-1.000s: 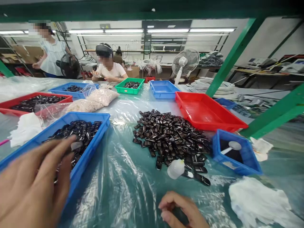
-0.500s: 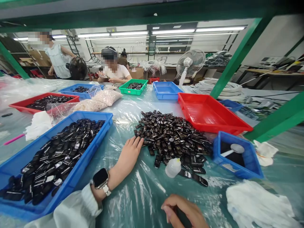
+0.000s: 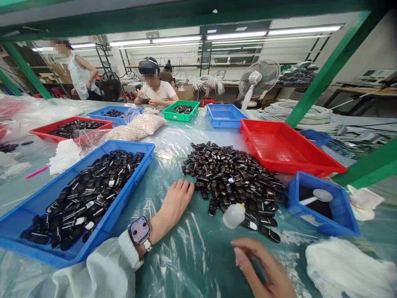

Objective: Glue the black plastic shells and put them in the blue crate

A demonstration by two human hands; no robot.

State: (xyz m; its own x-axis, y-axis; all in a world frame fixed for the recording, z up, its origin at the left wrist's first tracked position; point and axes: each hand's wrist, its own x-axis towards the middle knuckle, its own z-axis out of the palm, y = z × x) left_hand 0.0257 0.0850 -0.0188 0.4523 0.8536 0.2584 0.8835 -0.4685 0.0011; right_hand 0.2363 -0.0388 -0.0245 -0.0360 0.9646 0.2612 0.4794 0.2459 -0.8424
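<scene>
My left hand [image 3: 176, 202] lies palm down on the plastic-covered table, fingers stretched out, the tips at the left edge of a heap of small black plastic pieces [image 3: 231, 176]. It grips nothing that I can see. Low in the view, my right hand [image 3: 263, 265] hovers with bent fingers, thumb and forefinger apart and nothing visible between them. Just beyond it stands a small translucent squeeze bottle [image 3: 233, 216] with a yellowish tip, against the front of the heap. Left of my left arm is a long blue tray [image 3: 124, 194] full of similar black pieces.
On the right are a large red tray [image 3: 279, 145], a blue bin [image 3: 344, 211] with black material and a white spoon [image 3: 322, 195], and a white cloth [image 3: 347, 265]. Green frame posts [image 3: 328, 70] flank the table. A co-worker [image 3: 158, 89] sits opposite, beyond a green tray [image 3: 181, 116].
The whole view has shifted, so things appear further right. My left hand stays by the heap and its watch face has lit up. My right hand's thumb and forefinger show more clearly apart.
</scene>
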